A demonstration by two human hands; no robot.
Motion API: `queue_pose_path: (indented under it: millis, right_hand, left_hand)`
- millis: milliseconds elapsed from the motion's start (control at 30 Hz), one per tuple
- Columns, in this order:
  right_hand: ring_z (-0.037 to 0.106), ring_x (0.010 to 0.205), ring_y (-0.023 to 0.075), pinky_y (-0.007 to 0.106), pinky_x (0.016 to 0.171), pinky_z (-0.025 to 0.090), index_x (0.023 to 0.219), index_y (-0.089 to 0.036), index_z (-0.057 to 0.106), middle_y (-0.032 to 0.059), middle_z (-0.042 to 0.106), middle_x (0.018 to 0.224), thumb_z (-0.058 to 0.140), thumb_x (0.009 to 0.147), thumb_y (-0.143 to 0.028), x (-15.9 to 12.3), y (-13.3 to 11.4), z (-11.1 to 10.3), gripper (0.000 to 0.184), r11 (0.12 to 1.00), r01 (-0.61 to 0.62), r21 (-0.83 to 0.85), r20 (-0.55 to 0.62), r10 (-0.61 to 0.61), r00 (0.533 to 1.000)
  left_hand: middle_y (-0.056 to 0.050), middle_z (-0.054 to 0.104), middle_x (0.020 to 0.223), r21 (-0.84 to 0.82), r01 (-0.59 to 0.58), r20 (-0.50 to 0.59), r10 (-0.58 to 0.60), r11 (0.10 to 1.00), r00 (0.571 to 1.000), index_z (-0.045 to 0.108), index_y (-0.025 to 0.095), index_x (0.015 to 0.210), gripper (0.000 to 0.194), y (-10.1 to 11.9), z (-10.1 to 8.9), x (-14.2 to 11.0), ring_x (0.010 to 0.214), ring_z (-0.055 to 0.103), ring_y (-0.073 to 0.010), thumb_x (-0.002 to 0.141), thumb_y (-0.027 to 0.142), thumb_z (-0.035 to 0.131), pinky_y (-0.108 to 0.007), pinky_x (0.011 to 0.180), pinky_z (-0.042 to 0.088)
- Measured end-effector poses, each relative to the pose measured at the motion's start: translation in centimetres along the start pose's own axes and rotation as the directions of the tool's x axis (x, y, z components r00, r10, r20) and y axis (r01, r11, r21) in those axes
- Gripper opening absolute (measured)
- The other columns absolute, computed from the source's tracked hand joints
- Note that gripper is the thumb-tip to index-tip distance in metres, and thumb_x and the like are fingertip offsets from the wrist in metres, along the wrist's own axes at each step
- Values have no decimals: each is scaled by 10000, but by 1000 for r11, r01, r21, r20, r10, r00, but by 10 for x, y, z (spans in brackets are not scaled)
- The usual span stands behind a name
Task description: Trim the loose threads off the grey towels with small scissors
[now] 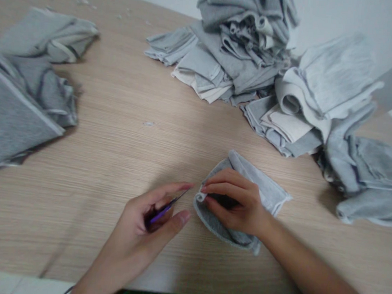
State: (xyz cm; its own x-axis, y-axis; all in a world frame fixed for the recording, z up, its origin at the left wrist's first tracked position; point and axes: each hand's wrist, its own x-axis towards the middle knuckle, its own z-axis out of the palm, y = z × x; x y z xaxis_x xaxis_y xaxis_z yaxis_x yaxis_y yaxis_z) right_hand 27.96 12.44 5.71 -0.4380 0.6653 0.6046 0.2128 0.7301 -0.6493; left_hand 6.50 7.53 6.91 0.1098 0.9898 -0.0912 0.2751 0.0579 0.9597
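Observation:
My left hand point(144, 226) holds a small purple-handled cutting tool point(166, 208), its tip pointing right toward the cloth. My right hand point(235, 202) pinches the rolled left edge of a small folded grey cloth piece point(265, 191) that lies on the wooden table point(123, 127). The tool's tip sits just left of the pinched edge, nearly touching it. My right palm covers the middle of the cloth.
A tall heap of grey and cream cloth pieces point(238, 46) stands at the back centre. More light grey pieces point(336, 94) spread to the right. Darker grey fabric point(19, 101) lies at the left edge. Small lint bits point(148, 124) dot the table.

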Motion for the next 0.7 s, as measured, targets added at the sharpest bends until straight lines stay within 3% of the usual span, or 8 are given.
queue_pose_path:
  millis: [167,367,700]
  right_hand:
    - [701,869,182,355,761,597,1037,-198,690,75,737,946,670,861,-109,0,-1,-1,198,1000,3,3,-5,-3,1000]
    - [709,851,185,359,745,601,1030,-218,692,63,742,930,676,858,-122,1,-2,-1,197,1000,-8,11,0,8,1000]
    - [710,822,187,359,719,598,1026,-220,699,66,744,903,658,870,-125,4,-3,-2,187,1000,-24,17,-11,24,1000]
  left_hand:
    - [9,746,1192,135,-23,-102,37,991,994,657,353,1250,324,-3,-3,-33,1008,733,-161,962,429,530,-163,752,588]
    - [35,781,1070,381,-99,-160,171,919,972,675,337,1173,272,2,5,-39,916,757,-173,931,414,577,-191,758,605]
    - [33,778,989,387,-80,-211,172,919,962,692,354,1135,252,5,17,-40,828,748,-182,911,420,597,-252,744,611]
